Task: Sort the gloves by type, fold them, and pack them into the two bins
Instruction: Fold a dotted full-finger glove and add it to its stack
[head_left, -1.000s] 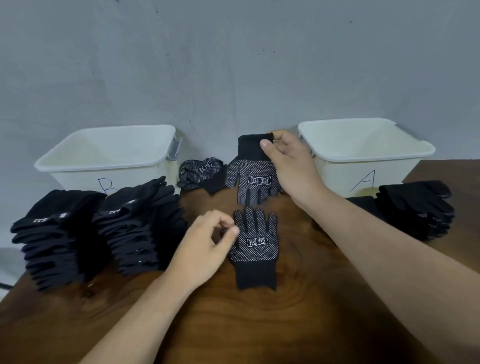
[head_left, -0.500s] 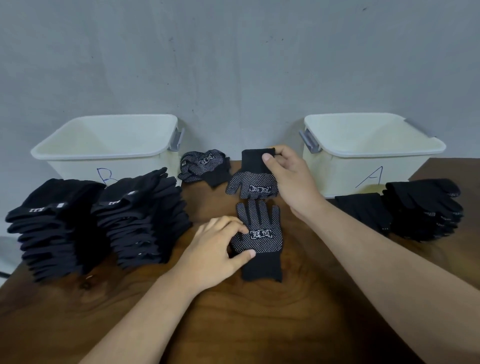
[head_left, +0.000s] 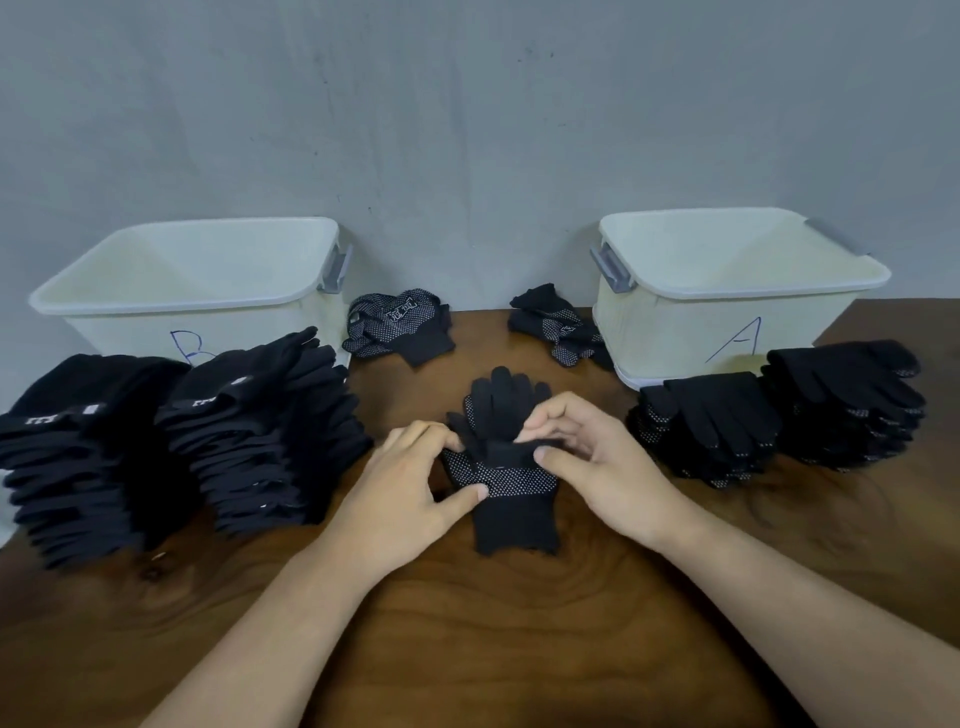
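Head view: dotted glove pair (head_left: 519, 486) lies at table (head_left: 493, 649) centre, cuff near. Left hand (head_left: 405, 499) pinches its left edge, thumb on the dotted palm; right hand (head_left: 608, 467) pinches a black fold across the middle, possibly the second glove's cuff. Bin B (head_left: 130, 332) stands far left, bin A (head_left: 675, 338) far right.

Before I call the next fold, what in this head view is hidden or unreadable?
Head view only:
1. Bottoms of bin B and bin A: hidden behind their front walls.
2. Bin B's letter: partly covered by the glove stack.
3. Middle of the centre gloves: covered by the left hand and right hand.
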